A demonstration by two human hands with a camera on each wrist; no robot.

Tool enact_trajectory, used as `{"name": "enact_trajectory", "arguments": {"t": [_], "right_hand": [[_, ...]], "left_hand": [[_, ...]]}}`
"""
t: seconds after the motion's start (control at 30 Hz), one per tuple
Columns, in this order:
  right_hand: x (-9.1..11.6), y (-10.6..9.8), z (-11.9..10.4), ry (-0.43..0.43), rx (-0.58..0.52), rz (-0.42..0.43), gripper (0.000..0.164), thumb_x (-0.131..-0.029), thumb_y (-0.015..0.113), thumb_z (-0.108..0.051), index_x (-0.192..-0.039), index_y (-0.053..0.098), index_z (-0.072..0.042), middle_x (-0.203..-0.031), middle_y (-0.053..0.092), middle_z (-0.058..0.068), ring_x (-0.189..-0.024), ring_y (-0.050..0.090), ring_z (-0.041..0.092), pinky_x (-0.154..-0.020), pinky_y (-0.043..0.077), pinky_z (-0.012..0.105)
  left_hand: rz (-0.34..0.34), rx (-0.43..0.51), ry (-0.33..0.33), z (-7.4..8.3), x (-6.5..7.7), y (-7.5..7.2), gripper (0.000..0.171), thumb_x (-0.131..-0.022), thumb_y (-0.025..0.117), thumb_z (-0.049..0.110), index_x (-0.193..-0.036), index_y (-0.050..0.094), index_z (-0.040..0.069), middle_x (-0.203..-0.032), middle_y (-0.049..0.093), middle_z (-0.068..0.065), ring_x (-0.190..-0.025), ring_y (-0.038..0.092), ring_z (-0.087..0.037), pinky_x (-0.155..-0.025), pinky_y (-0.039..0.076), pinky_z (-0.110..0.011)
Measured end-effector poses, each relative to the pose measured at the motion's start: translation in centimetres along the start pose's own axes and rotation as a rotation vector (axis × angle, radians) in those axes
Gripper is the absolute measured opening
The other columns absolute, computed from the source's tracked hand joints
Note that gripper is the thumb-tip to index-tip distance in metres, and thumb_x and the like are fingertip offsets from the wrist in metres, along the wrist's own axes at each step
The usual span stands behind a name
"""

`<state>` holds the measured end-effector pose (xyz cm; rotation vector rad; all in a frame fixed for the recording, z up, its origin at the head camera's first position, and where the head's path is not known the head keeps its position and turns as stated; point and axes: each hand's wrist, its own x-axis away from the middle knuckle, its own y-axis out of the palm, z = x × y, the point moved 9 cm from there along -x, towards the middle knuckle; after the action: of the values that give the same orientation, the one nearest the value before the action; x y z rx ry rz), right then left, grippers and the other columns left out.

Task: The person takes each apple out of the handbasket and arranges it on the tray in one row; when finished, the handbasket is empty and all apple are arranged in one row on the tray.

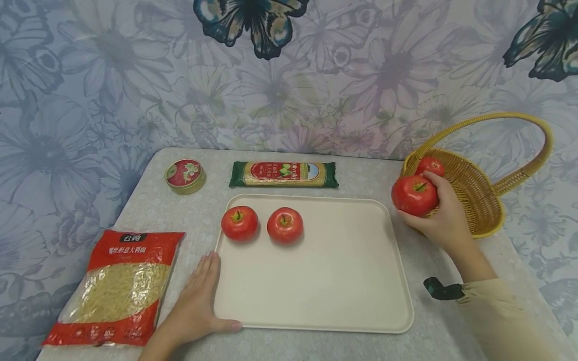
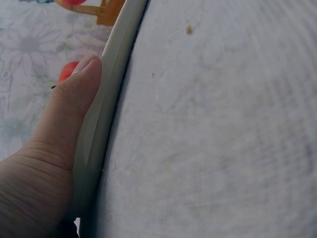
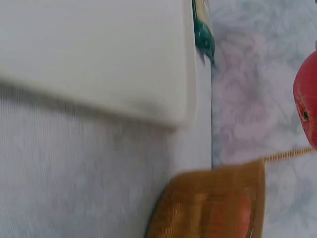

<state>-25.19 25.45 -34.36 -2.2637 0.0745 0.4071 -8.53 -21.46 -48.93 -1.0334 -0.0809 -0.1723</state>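
In the head view my right hand [image 1: 444,213] grips a red tomato-like fruit [image 1: 414,195] with a green stem, held over the left rim of a yellow wicker basket [image 1: 478,200]. Another red fruit [image 1: 430,165] lies inside that basket. My left hand [image 1: 198,296] rests at the lower left corner of a cream tray [image 1: 347,271], fingers straight along its left edge and thumb at the front edge. Two red fruits, one at the tray's upper left corner [image 1: 240,223] and one right of it [image 1: 285,225], sit on the tray. The right wrist view shows the held fruit [image 3: 308,96] at its right edge.
Behind the tray lies a long pasta packet [image 1: 284,174] with green ends. A round tin [image 1: 184,176] stands at the back left. A red bag of pasta [image 1: 119,288] lies left of my left hand. The basket's tall handle [image 1: 537,130] arches up at the right, near the patterned wall.
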Motion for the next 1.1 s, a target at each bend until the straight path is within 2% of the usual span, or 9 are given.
{"name": "enact_trajectory", "arguments": {"t": [0.2, 0.27, 0.37, 0.43, 0.5, 0.67, 0.87, 1.1], "right_hand": [[0.1, 2.5, -2.5, -0.082, -0.057, -0.064, 0.091, -0.063, 0.088, -0.024, -0.138, 0.039, -0.012, -0.133, 0.045, 0.012, -0.121, 0.046, 0.031, -0.094, 0.043, 0.063], [0.3, 3.7, -3.1, -0.085, -0.093, -0.108, 0.088, -0.064, 0.088, -0.024, -0.137, 0.040, -0.012, -0.133, 0.045, 0.010, -0.120, 0.046, 0.029, -0.094, 0.044, 0.061], [0.5, 5.6, -3.8, -0.090, -0.129, -0.172, 0.087, -0.064, 0.088, -0.024, -0.136, 0.041, -0.012, -0.132, 0.046, 0.008, -0.121, 0.047, 0.028, -0.094, 0.047, 0.059], [0.7, 7.0, -4.0, -0.099, -0.133, -0.209, 0.087, -0.064, 0.088, -0.025, -0.136, 0.041, -0.013, -0.132, 0.046, 0.007, -0.121, 0.047, 0.027, -0.094, 0.048, 0.058], [0.9, 8.4, -4.5, -0.118, -0.130, -0.239, 0.088, -0.063, 0.088, -0.025, -0.136, 0.040, -0.013, -0.133, 0.046, 0.006, -0.121, 0.048, 0.026, -0.094, 0.048, 0.056], [1.4, 11.3, -5.8, -0.146, -0.140, -0.310, 0.088, -0.064, 0.087, -0.025, -0.137, 0.039, -0.014, -0.135, 0.046, 0.005, -0.123, 0.047, 0.025, -0.096, 0.048, 0.053], [1.8, 14.3, -6.4, -0.118, -0.152, -0.400, 0.087, -0.066, 0.086, -0.027, -0.138, 0.038, -0.013, -0.136, 0.044, 0.004, -0.125, 0.046, 0.024, -0.098, 0.047, 0.051], [2.0, 16.5, -6.4, -0.095, -0.137, -0.456, 0.090, -0.067, 0.085, -0.028, -0.141, 0.036, -0.012, -0.138, 0.042, 0.003, -0.126, 0.044, 0.023, -0.100, 0.046, 0.050]], "left_hand": [[-0.008, 0.010, -0.012, -0.1, 0.0, 0.1, 0.151, -0.041, 0.075, 0.079, -0.153, -0.005, 0.015, -0.161, -0.003, -0.010, -0.148, -0.002, -0.032, -0.119, -0.006, -0.037], [-0.006, 0.007, -0.009, -0.1, 0.0, 0.1, 0.151, -0.041, 0.075, 0.079, -0.153, -0.005, 0.015, -0.161, -0.003, -0.010, -0.148, -0.002, -0.032, -0.119, -0.007, -0.034], [0.001, -0.001, 0.002, 0.0, 0.0, 0.0, 0.151, -0.041, 0.075, 0.079, -0.153, -0.004, 0.014, -0.161, -0.002, -0.011, -0.148, -0.001, -0.032, -0.114, -0.013, -0.023], [0.008, -0.005, 0.012, 0.1, -0.1, 0.0, 0.151, -0.042, 0.075, 0.079, -0.153, -0.004, 0.013, -0.161, -0.002, -0.012, -0.148, -0.001, -0.032, -0.109, -0.016, -0.014], [0.013, -0.009, 0.019, 0.1, -0.1, -0.1, 0.151, -0.042, 0.075, 0.079, -0.153, -0.003, 0.013, -0.160, -0.001, -0.012, -0.148, -0.001, -0.033, -0.107, -0.016, -0.011], [0.019, -0.015, 0.024, 0.0, -0.1, -0.1, 0.151, -0.041, 0.074, 0.079, -0.153, -0.003, 0.012, -0.160, -0.001, -0.013, -0.148, 0.000, -0.033, -0.107, -0.016, -0.011], [0.019, -0.017, 0.023, 0.0, -0.1, -0.1, 0.152, -0.041, 0.074, 0.080, -0.153, -0.004, 0.012, -0.160, -0.001, -0.013, -0.148, 0.000, -0.032, -0.106, -0.017, -0.010], [0.017, -0.010, 0.018, -0.1, -0.1, 0.0, 0.151, -0.042, 0.074, 0.080, -0.153, -0.004, 0.013, -0.160, -0.002, -0.013, -0.148, -0.001, -0.032, -0.108, -0.016, -0.013]]}}
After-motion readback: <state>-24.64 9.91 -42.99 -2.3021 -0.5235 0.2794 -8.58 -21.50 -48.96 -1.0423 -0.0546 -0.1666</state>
